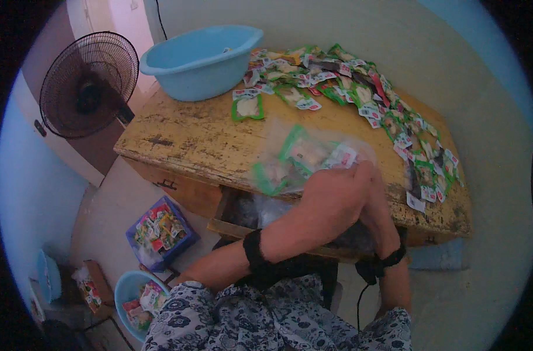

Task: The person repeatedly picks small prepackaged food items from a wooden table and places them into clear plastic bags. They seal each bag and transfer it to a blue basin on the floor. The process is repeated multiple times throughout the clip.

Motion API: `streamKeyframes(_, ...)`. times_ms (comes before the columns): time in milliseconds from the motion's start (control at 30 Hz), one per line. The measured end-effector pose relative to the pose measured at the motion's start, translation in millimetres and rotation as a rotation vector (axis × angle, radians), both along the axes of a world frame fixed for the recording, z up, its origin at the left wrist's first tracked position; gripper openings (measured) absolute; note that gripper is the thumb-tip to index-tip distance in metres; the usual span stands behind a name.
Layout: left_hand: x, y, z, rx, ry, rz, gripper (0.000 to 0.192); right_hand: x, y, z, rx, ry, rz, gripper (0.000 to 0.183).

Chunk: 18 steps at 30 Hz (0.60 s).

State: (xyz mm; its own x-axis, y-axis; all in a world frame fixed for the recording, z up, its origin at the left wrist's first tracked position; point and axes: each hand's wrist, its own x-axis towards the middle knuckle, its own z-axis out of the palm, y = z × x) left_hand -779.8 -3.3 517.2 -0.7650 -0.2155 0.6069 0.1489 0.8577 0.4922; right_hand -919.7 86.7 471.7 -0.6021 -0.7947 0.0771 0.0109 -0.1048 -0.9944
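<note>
A clear plastic bag (270,136) is held over the front of the worn yellow wooden table (183,127). Inside it show several small packets with green edges (308,151), blurred a little by motion. My left hand (336,188) grips the bag's right end, fingers bunched together. Close against it, my right hand (375,202) pinches the same end; its fingers are partly hidden behind the left hand. Below both forearms, a pulled-out drawer (235,230) contains clear plastic. One green-edged packet (248,107) lies apart on the tabletop, beyond the bag.
Loose packets (363,94) form a curved heap along the table's back and right side. A light-blue basin (205,61) stands at the back left, near a fan (91,87). On the floor are a blue crate (161,234) and another basin (128,285), both holding packets.
</note>
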Motion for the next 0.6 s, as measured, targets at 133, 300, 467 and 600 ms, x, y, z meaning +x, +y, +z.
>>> streamKeyframes(133, -4.4, -5.0, -5.0, -0.058, -0.002, -0.019, 0.024, -17.2, -11.7, -9.9, 0.111, 0.342, 0.080, 0.028)
streamKeyframes(300, 27.8, -23.1, -5.5, -0.084, 0.035, 0.039, 0.031, -16.0, -16.1, -0.8, -0.033, 0.343, 0.082, 0.035)
streamKeyframes(467, 74.8, -66.1, -15.9, -0.313, -0.300, 0.231, 0.034, 0.2, -16.3, 17.6, -0.075, -0.112, 0.039, 0.043)
streamKeyframes(600, 73.7, -80.6, -31.0, -0.332, -0.186, 0.164, 0.028, 7.8, -28.7, 18.0, -0.064, -0.177, -0.017, 0.047)
